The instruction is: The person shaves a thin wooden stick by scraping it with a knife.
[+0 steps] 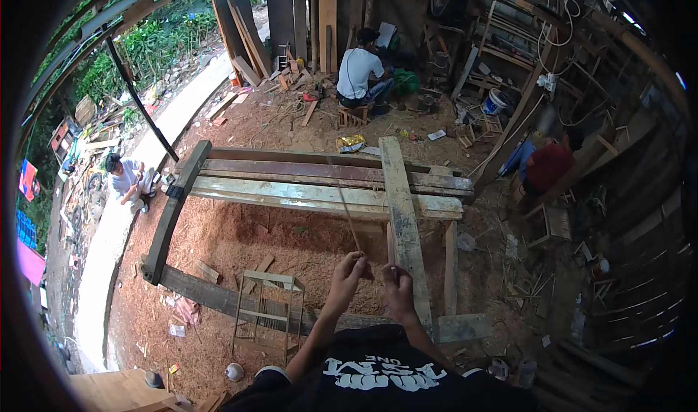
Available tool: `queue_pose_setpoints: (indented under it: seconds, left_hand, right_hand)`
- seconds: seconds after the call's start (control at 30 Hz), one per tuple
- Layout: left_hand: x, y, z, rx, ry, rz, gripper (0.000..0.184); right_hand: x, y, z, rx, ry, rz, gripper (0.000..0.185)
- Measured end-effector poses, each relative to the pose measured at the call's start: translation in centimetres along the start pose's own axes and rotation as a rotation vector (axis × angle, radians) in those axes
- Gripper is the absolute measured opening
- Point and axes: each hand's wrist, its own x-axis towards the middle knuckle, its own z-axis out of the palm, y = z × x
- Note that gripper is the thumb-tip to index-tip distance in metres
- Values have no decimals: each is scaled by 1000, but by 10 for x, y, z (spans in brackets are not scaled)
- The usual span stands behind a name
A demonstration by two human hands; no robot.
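A thin wooden stick (350,219) rises from my left hand (350,270), whose fingers are closed round its lower end. Just to the right, my right hand (397,285) is closed on a small dark object, too small to name. The two hands are apart, in front of my black shirt. Beyond them lie long planks (291,190) on a wooden frame, with a wide worn board (401,216) crossing them near my right hand. A small slatted wooden rack (267,314) stands on the ground to the left of my forearm.
Sawdust and wood scraps cover the ground. A person in a white shirt (358,73) sits at the back, another (131,181) crouches at the left, and one in red (552,166) is at the right. A dark post (139,96) leans at the left.
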Motion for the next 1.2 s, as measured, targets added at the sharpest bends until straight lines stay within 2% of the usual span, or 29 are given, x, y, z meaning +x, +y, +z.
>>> queue_pose_setpoints:
  seconds: [0.1, 0.2, 0.47, 0.6, 0.77, 0.97, 1.2]
  left_hand:
    - [-7, 7, -4, -16, 9, -90, 21]
    - [-11, 10, 0, -55, 1, -131, 19]
    - [-19, -4, -9, -190, -112, -197, 16]
    - [-25, 10, -9, 5, -147, -143, 16]
    - [-34, 28, -13, 222, -266, -67, 20]
    - [-42, 36, -12, 114, -236, -127, 31]
    - [-40, 39, -13, 65, -266, -129, 22]
  right_hand:
    - [-1, -17, -10, -96, -66, 19, 46]
    - [0, -36, -5, -232, -102, -130, 45]
    - [8, -57, -1, -611, -215, -302, 41]
    - [10, -68, -7, -698, -253, -445, 43]
    - [17, -67, -20, -643, -311, -622, 41]
    - [22, -71, -20, -627, -320, -746, 42]
    - [22, -77, -15, -652, -247, -770, 43]
